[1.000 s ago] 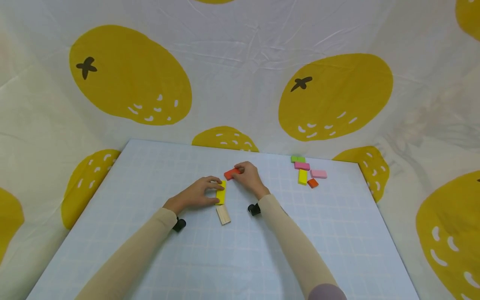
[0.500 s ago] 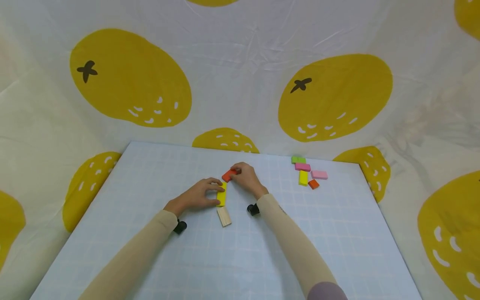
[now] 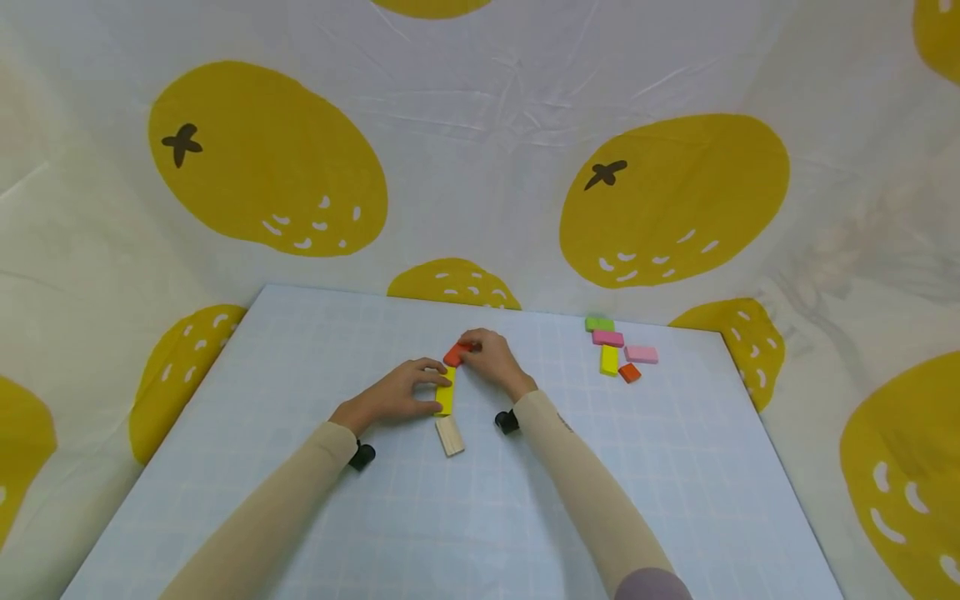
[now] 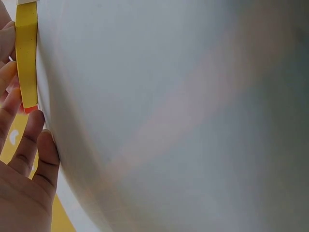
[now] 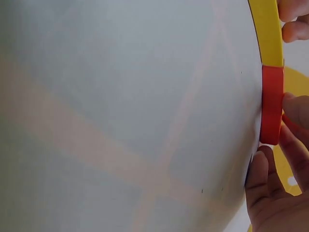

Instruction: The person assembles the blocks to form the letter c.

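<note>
In the head view, a yellow block (image 3: 446,397) lies flat near the middle of the table. My left hand (image 3: 395,393) holds it from the left, thumb by the near end and fingertips by the far part. My right hand (image 3: 491,358) pinches a red block (image 3: 453,356), slanted at the yellow block's far end. The right wrist view shows the red block (image 5: 272,105) end to end with the yellow one (image 5: 268,31). Fingers partly cover both blocks. Just below the yellow block, a plain wooden block (image 3: 450,437) lies slightly turned.
At the back right lie a green block (image 3: 600,324), a dark pink block (image 3: 607,338), a light pink block (image 3: 641,355), another yellow block (image 3: 609,360) and a small orange-red block (image 3: 629,373). A fruit-patterned cloth (image 3: 472,167) rises behind the table (image 3: 360,533).
The right hand has brought the red block left and nearer, turning it more lengthwise, up against the yellow block's far end. My left hand has stayed on the yellow block.
</note>
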{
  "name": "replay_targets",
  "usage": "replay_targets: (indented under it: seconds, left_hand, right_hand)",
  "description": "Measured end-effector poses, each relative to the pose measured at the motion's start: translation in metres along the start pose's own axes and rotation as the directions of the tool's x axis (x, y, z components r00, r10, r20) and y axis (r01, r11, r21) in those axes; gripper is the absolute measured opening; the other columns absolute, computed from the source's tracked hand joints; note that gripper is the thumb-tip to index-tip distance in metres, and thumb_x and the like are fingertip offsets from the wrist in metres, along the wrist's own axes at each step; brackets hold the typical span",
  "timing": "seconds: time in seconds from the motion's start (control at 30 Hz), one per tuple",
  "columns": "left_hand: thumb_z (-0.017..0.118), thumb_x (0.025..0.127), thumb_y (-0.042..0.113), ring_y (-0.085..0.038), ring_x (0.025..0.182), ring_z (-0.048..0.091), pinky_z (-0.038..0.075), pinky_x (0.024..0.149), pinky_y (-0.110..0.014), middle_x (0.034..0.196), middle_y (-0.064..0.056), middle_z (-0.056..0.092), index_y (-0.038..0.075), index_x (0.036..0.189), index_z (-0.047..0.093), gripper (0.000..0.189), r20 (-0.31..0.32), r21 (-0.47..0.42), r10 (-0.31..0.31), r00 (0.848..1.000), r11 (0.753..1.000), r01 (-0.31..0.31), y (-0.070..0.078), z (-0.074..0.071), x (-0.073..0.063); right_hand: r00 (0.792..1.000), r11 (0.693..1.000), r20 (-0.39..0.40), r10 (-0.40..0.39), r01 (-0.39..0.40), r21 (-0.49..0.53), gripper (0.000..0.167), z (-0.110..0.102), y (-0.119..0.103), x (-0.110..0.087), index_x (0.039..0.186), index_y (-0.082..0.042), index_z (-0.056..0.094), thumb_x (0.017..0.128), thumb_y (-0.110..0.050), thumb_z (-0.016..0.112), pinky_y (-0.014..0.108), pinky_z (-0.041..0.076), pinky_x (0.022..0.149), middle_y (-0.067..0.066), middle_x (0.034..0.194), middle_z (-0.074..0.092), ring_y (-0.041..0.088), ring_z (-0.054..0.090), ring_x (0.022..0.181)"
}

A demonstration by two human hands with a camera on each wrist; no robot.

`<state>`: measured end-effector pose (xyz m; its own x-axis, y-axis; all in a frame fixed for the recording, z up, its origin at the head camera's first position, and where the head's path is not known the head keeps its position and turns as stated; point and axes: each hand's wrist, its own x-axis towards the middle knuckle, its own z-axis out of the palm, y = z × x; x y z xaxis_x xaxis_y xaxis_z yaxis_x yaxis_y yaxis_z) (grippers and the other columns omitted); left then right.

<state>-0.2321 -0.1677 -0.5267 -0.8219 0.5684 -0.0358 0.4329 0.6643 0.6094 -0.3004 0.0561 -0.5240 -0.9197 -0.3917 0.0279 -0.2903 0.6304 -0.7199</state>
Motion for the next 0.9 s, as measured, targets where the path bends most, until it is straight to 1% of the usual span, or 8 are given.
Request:
replay_targets:
  seconds: [0.17,0.27,0.4,0.5,0.7,0.9]
  left_hand:
    - [0.078,0.092,0.036,-0.032,0.136,0.049,0.04,0.117,-0.056,0.146,-0.004,0.055,0.02,0.132,0.071,0.043,0.0,0.016,-0.002,1.0,1.0,0.002,-0.0021,0.0022,0.0005]
    - [0.078,0.092,0.035,-0.032,0.136,0.049,0.04,0.117,-0.056,0.146,-0.004,0.056,0.02,0.131,0.071,0.043,-0.004,0.015,0.005,1.0,1.0,-0.004,-0.0031,0.0029,0.0003]
    - [0.079,0.091,0.035,-0.031,0.137,0.049,0.039,0.118,-0.055,0.146,-0.003,0.055,0.02,0.131,0.072,0.043,-0.002,0.007,-0.004,1.0,1.0,0.004,-0.0037,0.0032,0.0005]
    - [0.079,0.091,0.035,-0.031,0.138,0.049,0.039,0.118,-0.055,0.147,-0.002,0.055,0.021,0.131,0.072,0.043,0.0,0.012,-0.006,1.0,1.0,0.006,-0.0041,0.0031,0.0008]
    - [0.079,0.092,0.034,-0.032,0.137,0.049,0.04,0.117,-0.057,0.146,-0.004,0.056,0.019,0.13,0.072,0.042,-0.006,0.013,0.017,1.0,1.0,-0.017,-0.0035,0.0027,0.0014]
    - [0.078,0.092,0.034,-0.032,0.137,0.049,0.04,0.117,-0.057,0.147,-0.004,0.055,0.02,0.131,0.071,0.042,0.001,0.016,0.005,1.0,1.0,-0.006,-0.002,0.0026,0.0019]
  right_hand:
    - [1.0,1.0,0.023,-0.013,0.013,-0.002,0.028,0.0004,-0.0006,-0.0005,0.126,-0.004,0.072,0.099,-0.013,0.068,0.045,0.047,0.114,0.012,0.138,0.066,0.03,0.058,0.131]
    - [0.999,1.0,0.031,-0.013,0.013,-0.001,0.028,0.0005,-0.0007,-0.0006,0.125,-0.005,0.073,0.099,-0.012,0.069,0.045,0.046,0.115,0.011,0.138,0.066,0.029,0.058,0.133]
    - [0.999,1.0,0.042,-0.012,0.012,-0.006,0.027,0.0011,-0.0002,0.0,0.125,-0.007,0.074,0.099,-0.011,0.069,0.044,0.044,0.117,0.01,0.139,0.065,0.028,0.057,0.135]
    - [0.999,1.0,0.043,-0.015,0.016,-0.008,0.028,0.0016,0.0004,0.0005,0.126,-0.007,0.073,0.099,-0.012,0.069,0.045,0.044,0.118,0.01,0.14,0.065,0.028,0.056,0.136]
    - [0.999,1.0,0.04,-0.027,0.027,-0.003,0.028,0.001,-0.0004,-0.0005,0.126,-0.006,0.073,0.099,-0.011,0.069,0.045,0.043,0.118,0.01,0.14,0.065,0.029,0.056,0.136]
    - [0.999,1.0,0.046,-0.022,0.022,0.004,0.028,0.0004,-0.0011,-0.0008,0.127,-0.006,0.073,0.099,-0.011,0.068,0.046,0.042,0.119,0.011,0.14,0.065,0.03,0.055,0.137]
